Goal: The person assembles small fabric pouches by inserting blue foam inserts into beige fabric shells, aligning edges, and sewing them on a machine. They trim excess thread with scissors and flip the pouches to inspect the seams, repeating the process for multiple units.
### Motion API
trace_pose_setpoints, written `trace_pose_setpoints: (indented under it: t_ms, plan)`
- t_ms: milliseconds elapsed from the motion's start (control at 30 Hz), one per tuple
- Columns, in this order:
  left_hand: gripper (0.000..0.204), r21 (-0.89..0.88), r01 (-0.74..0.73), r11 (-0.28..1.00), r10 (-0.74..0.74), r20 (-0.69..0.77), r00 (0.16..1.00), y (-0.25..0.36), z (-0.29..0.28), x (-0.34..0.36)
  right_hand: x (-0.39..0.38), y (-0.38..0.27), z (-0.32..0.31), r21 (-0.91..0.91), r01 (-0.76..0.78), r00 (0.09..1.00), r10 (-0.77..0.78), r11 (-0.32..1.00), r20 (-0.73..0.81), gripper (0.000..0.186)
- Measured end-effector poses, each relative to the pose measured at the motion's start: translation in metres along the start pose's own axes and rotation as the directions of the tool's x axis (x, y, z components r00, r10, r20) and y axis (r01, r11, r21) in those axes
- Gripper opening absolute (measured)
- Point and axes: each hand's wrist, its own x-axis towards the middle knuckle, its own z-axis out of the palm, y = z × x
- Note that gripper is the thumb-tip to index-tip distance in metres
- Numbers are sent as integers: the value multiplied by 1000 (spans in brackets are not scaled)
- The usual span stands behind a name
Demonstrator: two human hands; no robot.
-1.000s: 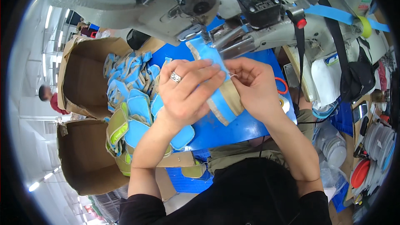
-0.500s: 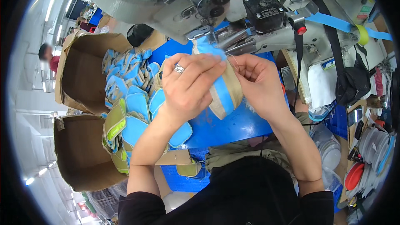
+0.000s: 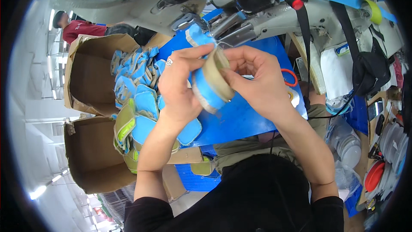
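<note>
Head camera, looking down: I hold a blue-and-tan padded shoe piece (image 3: 211,87) between both hands, just in front of the sewing machine (image 3: 257,13). My left hand (image 3: 180,88), a ring on one finger, wraps its fingers over the piece's near side, thumb and forefinger pinching toward the upper end. My right hand (image 3: 257,83) closes on the far side, fingertips pressed to the tan edge, likely to keep the layers lined up while a thin thread runs from the piece's top end to the machine's needle area. The piece's long axis runs from the lower left, near my left palm, up toward the machine, its tan band facing my right hand and its blue face toward my left. Beneath both hands lies a blue work board (image 3: 249,116). Left of my left hand a heap of blue padded pieces (image 3: 137,81) spills over two open cardboard boxes (image 3: 92,77), within easy reach, with a few yellow-green pieces (image 3: 124,124) lower in the heap. Beyond my right hand an orange ring (image 3: 291,76) rests on the board. Far off to my upper left, another person in a red top (image 3: 83,30) is at work.
</note>
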Motion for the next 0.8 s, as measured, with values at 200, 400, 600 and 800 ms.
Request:
trace_pose_setpoints:
  t_ms: [200,400,600,800]
  plan:
    - [36,-372,303,878,-281,112,953,-4,-10,-3,-1,4,0,22,-14,1000,14,1000,-18,27]
    - [33,-408,411,815,-378,162,911,2,-16,5,1,7,2,91,-10,1000,11,996,-4,28]
    - [34,-204,196,959,-171,133,976,0,-16,8,3,5,5,39,19,1000,-19,999,-11,27]
    - [22,256,-119,959,91,118,989,16,-13,10,-1,-2,4,13,-73,997,73,997,-38,25]
